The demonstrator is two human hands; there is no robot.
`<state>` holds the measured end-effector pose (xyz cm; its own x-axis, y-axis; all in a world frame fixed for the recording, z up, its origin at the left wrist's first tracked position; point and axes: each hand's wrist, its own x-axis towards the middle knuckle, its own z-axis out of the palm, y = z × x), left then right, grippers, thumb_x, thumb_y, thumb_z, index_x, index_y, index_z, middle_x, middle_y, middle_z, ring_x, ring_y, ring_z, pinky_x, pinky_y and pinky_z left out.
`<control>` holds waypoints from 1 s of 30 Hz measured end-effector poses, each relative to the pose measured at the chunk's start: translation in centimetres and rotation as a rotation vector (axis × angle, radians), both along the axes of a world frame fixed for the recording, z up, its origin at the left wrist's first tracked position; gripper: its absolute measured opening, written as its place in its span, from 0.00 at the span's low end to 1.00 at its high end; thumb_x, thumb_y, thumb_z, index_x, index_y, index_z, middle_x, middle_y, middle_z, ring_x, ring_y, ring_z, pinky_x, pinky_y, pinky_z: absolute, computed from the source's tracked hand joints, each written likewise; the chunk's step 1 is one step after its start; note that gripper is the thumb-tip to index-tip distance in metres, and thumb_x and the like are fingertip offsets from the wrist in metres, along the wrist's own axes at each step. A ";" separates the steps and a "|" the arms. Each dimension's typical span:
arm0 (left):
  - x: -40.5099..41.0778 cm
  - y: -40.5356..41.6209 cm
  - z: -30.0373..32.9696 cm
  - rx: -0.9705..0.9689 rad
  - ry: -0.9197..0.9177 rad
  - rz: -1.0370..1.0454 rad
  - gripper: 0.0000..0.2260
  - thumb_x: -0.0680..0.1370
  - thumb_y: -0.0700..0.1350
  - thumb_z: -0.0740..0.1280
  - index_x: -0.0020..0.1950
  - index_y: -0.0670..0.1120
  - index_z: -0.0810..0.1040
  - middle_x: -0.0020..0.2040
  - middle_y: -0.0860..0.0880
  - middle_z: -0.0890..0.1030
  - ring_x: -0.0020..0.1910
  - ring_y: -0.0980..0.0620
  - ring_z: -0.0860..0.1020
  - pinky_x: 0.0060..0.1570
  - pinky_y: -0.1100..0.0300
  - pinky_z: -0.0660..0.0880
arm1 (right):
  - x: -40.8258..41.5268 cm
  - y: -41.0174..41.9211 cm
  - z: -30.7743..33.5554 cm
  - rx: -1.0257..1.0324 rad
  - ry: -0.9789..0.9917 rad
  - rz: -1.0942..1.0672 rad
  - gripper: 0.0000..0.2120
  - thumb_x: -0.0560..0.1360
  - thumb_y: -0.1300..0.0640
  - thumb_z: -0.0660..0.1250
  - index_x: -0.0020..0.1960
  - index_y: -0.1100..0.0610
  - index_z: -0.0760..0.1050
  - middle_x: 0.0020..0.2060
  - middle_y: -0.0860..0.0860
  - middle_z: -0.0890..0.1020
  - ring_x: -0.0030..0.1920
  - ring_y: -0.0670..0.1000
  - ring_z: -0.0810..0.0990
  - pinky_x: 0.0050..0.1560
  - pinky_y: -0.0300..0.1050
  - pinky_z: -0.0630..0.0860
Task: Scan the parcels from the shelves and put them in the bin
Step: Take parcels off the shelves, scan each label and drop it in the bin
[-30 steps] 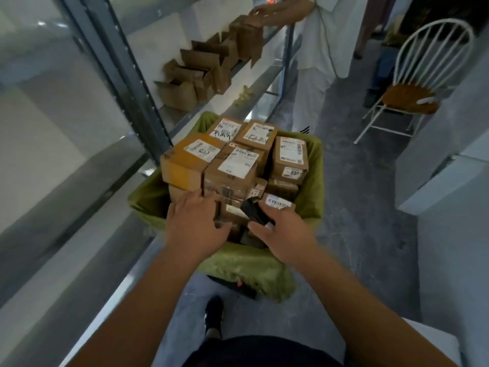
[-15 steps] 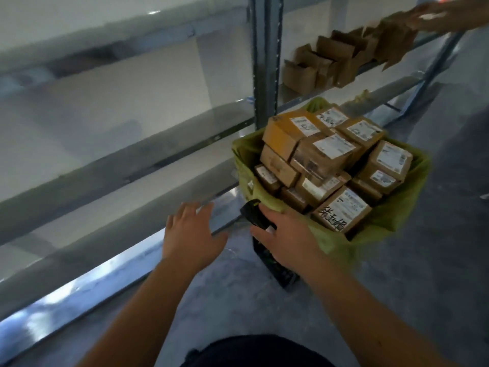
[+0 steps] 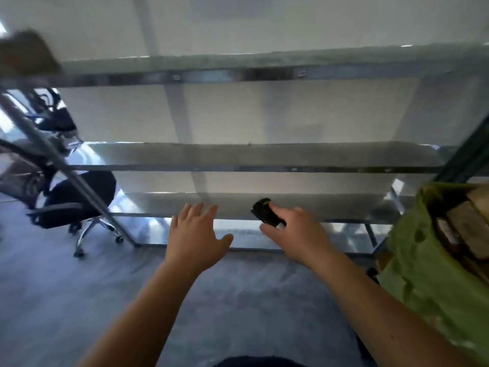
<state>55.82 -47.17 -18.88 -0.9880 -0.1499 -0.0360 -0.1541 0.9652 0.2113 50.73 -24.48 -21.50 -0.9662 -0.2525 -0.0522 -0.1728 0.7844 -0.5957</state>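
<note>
A: Where are the hands against the grey metal shelving rack (image 3: 238, 165)?

B: Both are stretched out in front of its lowest shelf. The left hand (image 3: 195, 239) is free, its fingers spread and nearly straight, with nothing in it. The right hand (image 3: 296, 234) is wrapped round a small black handheld scanner with a green mark on top (image 3: 266, 212), whose head points toward the rack.

A: And the parcels?

B: The brown cardboard parcels (image 3: 468, 226) sit heaped in the bin lined with a green bag (image 3: 423, 266), which stands at the rack's right end, just beside its upright post. They are blurred, so the labels cannot be read. Neither hand touches the bin.

A: Anything on the rack itself?

B: Only a blurred brown shape (image 3: 26, 54) at the left end of its upper shelf; I cannot tell what it is.

A: What else is near?

B: A black office chair on a chrome wheeled base (image 3: 79, 202) stands off the rack's left end, on the grey floor (image 3: 238, 300).
</note>
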 end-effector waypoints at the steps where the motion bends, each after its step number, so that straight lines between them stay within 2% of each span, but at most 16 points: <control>1: 0.5 -2.5 0.5 0.003 0.013 0.031 0.38 0.78 0.66 0.67 0.84 0.54 0.59 0.84 0.47 0.61 0.84 0.43 0.52 0.81 0.42 0.54 | -0.3 -2.7 0.6 0.010 0.017 0.035 0.32 0.78 0.34 0.65 0.80 0.37 0.62 0.53 0.55 0.75 0.52 0.57 0.79 0.50 0.49 0.77; 6: 2.7 -13.5 2.9 -0.001 0.104 0.144 0.38 0.77 0.66 0.68 0.84 0.55 0.60 0.83 0.47 0.62 0.83 0.43 0.54 0.81 0.41 0.54 | -0.6 -14.8 3.6 0.005 0.107 0.183 0.32 0.78 0.34 0.63 0.80 0.37 0.61 0.51 0.51 0.72 0.48 0.52 0.76 0.46 0.48 0.74; 11: 4.1 -21.4 5.8 -0.025 0.170 0.213 0.39 0.77 0.67 0.68 0.84 0.56 0.59 0.83 0.48 0.61 0.84 0.44 0.54 0.81 0.42 0.53 | -0.8 -23.8 6.7 0.009 0.180 0.298 0.32 0.78 0.34 0.64 0.80 0.38 0.63 0.53 0.53 0.75 0.49 0.54 0.77 0.44 0.47 0.70; 17: 3.9 -29.1 8.3 -0.051 0.227 0.280 0.41 0.74 0.70 0.67 0.83 0.56 0.60 0.82 0.50 0.64 0.82 0.44 0.57 0.80 0.40 0.58 | -2.3 -31.3 11.0 -0.004 0.238 0.360 0.33 0.78 0.33 0.64 0.80 0.39 0.63 0.54 0.52 0.74 0.51 0.53 0.78 0.49 0.48 0.74; 21: 2.8 -33.4 10.1 -0.058 0.270 0.302 0.41 0.75 0.70 0.67 0.83 0.56 0.61 0.82 0.50 0.65 0.82 0.45 0.58 0.80 0.41 0.59 | -4.5 -35.9 12.9 -0.006 0.279 0.394 0.34 0.77 0.32 0.64 0.80 0.39 0.63 0.58 0.52 0.75 0.54 0.54 0.78 0.58 0.51 0.77; 25: 0.3 -37.7 11.1 -0.058 0.288 0.337 0.40 0.74 0.69 0.68 0.83 0.57 0.62 0.82 0.49 0.64 0.82 0.44 0.58 0.80 0.41 0.59 | -7.3 -41.1 13.7 -0.017 0.309 0.446 0.33 0.77 0.32 0.64 0.80 0.38 0.63 0.56 0.52 0.76 0.53 0.54 0.78 0.55 0.51 0.77; 30: -4.8 -43.8 12.4 -0.105 0.288 0.357 0.39 0.76 0.67 0.69 0.83 0.57 0.61 0.82 0.48 0.63 0.83 0.44 0.57 0.81 0.43 0.58 | -12.3 -47.9 14.6 -0.048 0.354 0.488 0.33 0.79 0.34 0.64 0.81 0.42 0.63 0.60 0.53 0.77 0.56 0.54 0.78 0.58 0.52 0.78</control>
<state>51.07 -90.92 -6.53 -0.8417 -0.4702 0.2653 -0.4297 0.8809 0.1983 38.43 -72.37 -6.94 -0.6947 -0.6653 0.2735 -0.7003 0.5385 -0.4687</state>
